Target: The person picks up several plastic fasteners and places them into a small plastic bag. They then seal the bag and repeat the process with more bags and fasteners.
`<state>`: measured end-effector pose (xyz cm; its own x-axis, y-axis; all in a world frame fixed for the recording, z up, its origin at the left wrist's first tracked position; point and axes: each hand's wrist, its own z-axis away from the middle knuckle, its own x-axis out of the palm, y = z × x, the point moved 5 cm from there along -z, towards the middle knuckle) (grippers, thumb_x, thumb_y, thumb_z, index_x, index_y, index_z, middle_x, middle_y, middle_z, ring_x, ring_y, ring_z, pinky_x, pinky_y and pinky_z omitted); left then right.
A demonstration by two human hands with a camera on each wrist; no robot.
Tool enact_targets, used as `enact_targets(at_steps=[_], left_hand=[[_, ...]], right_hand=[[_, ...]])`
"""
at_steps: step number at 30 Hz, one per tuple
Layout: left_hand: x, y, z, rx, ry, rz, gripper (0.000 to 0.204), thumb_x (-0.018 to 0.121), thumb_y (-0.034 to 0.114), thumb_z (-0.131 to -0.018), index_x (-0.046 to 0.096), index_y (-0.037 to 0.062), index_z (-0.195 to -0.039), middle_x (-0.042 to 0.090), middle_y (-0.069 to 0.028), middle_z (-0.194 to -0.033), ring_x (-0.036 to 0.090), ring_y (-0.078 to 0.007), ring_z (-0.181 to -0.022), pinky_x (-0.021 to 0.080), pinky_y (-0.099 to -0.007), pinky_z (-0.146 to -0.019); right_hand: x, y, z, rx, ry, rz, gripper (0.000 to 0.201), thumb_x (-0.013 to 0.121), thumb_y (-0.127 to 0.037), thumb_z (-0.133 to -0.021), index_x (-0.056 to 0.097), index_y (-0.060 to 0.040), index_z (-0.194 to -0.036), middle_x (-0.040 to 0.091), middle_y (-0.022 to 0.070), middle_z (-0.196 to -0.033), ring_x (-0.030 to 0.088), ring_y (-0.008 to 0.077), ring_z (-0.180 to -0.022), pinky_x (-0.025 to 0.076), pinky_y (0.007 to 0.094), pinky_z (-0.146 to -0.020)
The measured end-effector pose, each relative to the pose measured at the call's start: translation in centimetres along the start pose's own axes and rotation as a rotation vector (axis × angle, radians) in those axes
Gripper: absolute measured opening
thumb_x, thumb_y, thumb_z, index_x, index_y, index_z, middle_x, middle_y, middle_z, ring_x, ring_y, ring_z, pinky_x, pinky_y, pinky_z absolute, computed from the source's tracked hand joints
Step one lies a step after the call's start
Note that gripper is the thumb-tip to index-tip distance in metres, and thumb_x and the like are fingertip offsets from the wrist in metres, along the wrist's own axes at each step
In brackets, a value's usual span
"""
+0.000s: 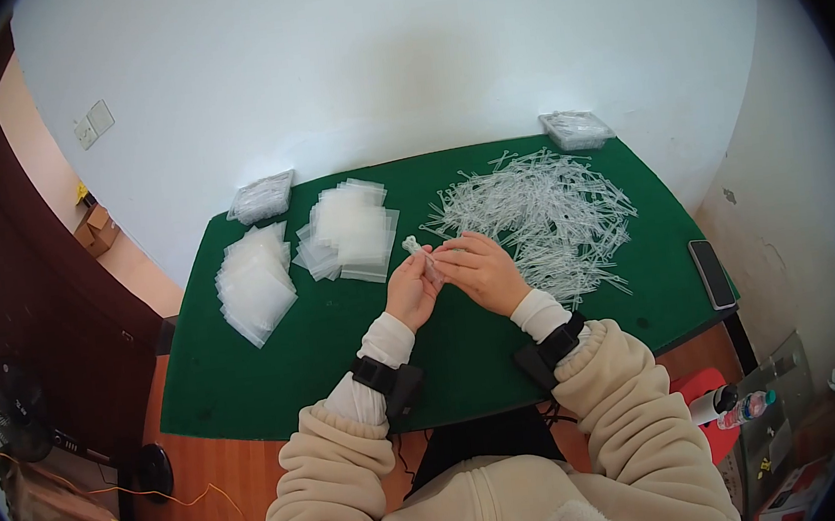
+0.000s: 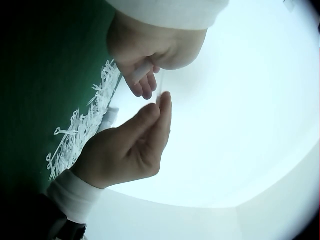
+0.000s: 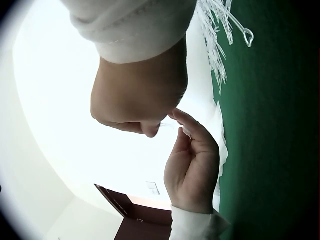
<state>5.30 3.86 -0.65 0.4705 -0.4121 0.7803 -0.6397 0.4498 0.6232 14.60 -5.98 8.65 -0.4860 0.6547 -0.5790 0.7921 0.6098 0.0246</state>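
Both hands meet over the near middle of the table. My left hand (image 1: 413,296) grips a small bundle of clear plastic sticks (image 1: 412,246), their looped ends standing out past the fingers. In the left wrist view a pale translucent piece (image 2: 143,71) lies against the left palm. Thumb and fingertips of my right hand (image 1: 484,272) pinch a thin clear strip (image 2: 159,93) right beside the left fingers. Its far end is hidden by the hands. To the right spreads a large loose pile of clear looped sticks (image 1: 544,213).
Two stacks of translucent plastic bags, one at the left (image 1: 257,284) and one nearer the middle (image 1: 349,229), lie on the green table (image 1: 328,380). Clear filled packs stand at the back left (image 1: 262,197) and back right (image 1: 577,130). A phone (image 1: 711,274) rests by the right edge.
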Motion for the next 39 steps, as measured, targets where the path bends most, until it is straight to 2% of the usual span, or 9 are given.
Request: enact_targets(at_steps=[6, 13, 18, 26, 30, 33, 34, 37, 39], left_hand=[[1.9, 0.4, 0.9, -0.011, 0.087, 0.011, 0.021, 0.036, 0.018, -0.094, 0.045, 0.0032, -0.106, 0.057, -0.0075, -0.099, 0.057, -0.0154, -0.089, 0.047, -0.029, -0.077], [1.5, 0.4, 0.4, -0.005, 0.001, -0.002, 0.022, 0.036, 0.018, -0.094, 0.043, 0.0033, -0.108, 0.056, -0.0108, -0.105, 0.057, -0.0169, -0.092, 0.047, -0.0304, -0.079], [1.5, 0.5, 0.6, 0.012, 0.048, 0.007, 0.021, 0.036, 0.018, -0.094, 0.044, 0.0031, -0.107, 0.057, -0.0107, -0.103, 0.057, -0.0175, -0.091, 0.047, -0.03, -0.077], [1.3, -0.1, 0.4, -0.02, -0.102, -0.079, 0.021, 0.042, 0.018, -0.092, 0.047, 0.0028, -0.105, 0.056, -0.0109, -0.103, 0.055, -0.0212, -0.095, 0.046, -0.0347, -0.081], [2.3, 0.4, 0.7, 0.04, -0.066, -0.246, 0.019, 0.041, 0.018, -0.092, 0.048, 0.0033, -0.102, 0.056, -0.0104, -0.098, 0.057, -0.0194, -0.089, 0.047, -0.0333, -0.077], [2.5, 0.2, 1.0, 0.117, -0.093, -0.786, 0.017, 0.039, 0.016, -0.092, 0.05, 0.0033, -0.098, 0.057, -0.0067, -0.086, 0.056, -0.0143, -0.075, 0.047, -0.0276, -0.067], [2.5, 0.0, 1.1, 0.104, -0.099, -0.792, 0.017, 0.039, 0.016, -0.092, 0.05, 0.0033, -0.098, 0.057, -0.0067, -0.086, 0.056, -0.0143, -0.075, 0.047, -0.0276, -0.067], [3.7, -0.5, 1.6, 0.14, -0.242, -1.203, 0.017, 0.039, 0.014, -0.091, 0.051, 0.0036, -0.093, 0.053, -0.0023, -0.073, 0.049, -0.0096, -0.062, 0.041, -0.0222, -0.057], [3.8, -0.4, 1.5, 0.179, -0.239, -1.229, 0.016, 0.039, 0.014, -0.09, 0.051, 0.0038, -0.092, 0.052, -0.0014, -0.07, 0.047, -0.0091, -0.06, 0.039, -0.0217, -0.056]], right_hand=[[-0.6, 0.4, 0.1, 0.011, 0.037, 0.125, 0.029, 0.063, -0.01, -0.07, 0.061, -0.0087, -0.099, 0.059, 0.0028, -0.101, 0.053, 0.0235, -0.1, 0.04, 0.0433, -0.09], [0.8, 0.1, 0.1, 0.042, -0.13, -0.03, 0.032, 0.064, -0.013, -0.07, 0.06, -0.0084, -0.101, 0.058, 0.0023, -0.105, 0.047, 0.0242, -0.108, 0.033, 0.0455, -0.096], [0.9, 0.0, 0.1, 0.063, -0.179, -0.026, 0.033, 0.065, -0.015, -0.07, 0.06, -0.0083, -0.101, 0.058, 0.0024, -0.104, 0.046, 0.0245, -0.109, 0.031, 0.0461, -0.098], [0.9, 0.9, 0.6, 0.064, -0.138, -0.053, 0.034, 0.067, -0.017, -0.069, 0.059, -0.0077, -0.101, 0.057, 0.0039, -0.104, 0.047, 0.0254, -0.109, 0.033, 0.0459, -0.096], [0.0, 2.5, 0.8, 0.149, -0.015, -0.239, 0.037, 0.068, -0.017, -0.066, 0.058, -0.0068, -0.1, 0.058, 0.0064, -0.1, 0.048, 0.0254, -0.104, 0.036, 0.0441, -0.091], [-1.5, 5.7, 2.3, 0.565, 0.09, 0.15, 0.029, 0.067, -0.021, -0.068, 0.06, -0.0065, -0.092, 0.058, 0.0099, -0.095, 0.051, 0.0265, -0.097, 0.039, 0.041, -0.082], [-1.5, 5.8, 2.9, 0.58, 0.094, 0.152, 0.029, 0.067, -0.021, -0.068, 0.06, -0.0065, -0.092, 0.058, 0.0099, -0.095, 0.051, 0.0265, -0.097, 0.039, 0.041, -0.082], [-0.1, 7.4, 5.2, 0.824, -0.35, 0.523, 0.021, 0.065, -0.022, -0.068, 0.061, -0.0078, -0.084, 0.058, 0.0106, -0.091, 0.053, 0.0263, -0.091, 0.041, 0.038, -0.076], [0.2, 7.8, 5.6, 0.83, -0.432, 0.507, 0.02, 0.066, -0.022, -0.068, 0.061, -0.0085, -0.082, 0.059, 0.0102, -0.092, 0.054, 0.0263, -0.09, 0.042, 0.0378, -0.075]])
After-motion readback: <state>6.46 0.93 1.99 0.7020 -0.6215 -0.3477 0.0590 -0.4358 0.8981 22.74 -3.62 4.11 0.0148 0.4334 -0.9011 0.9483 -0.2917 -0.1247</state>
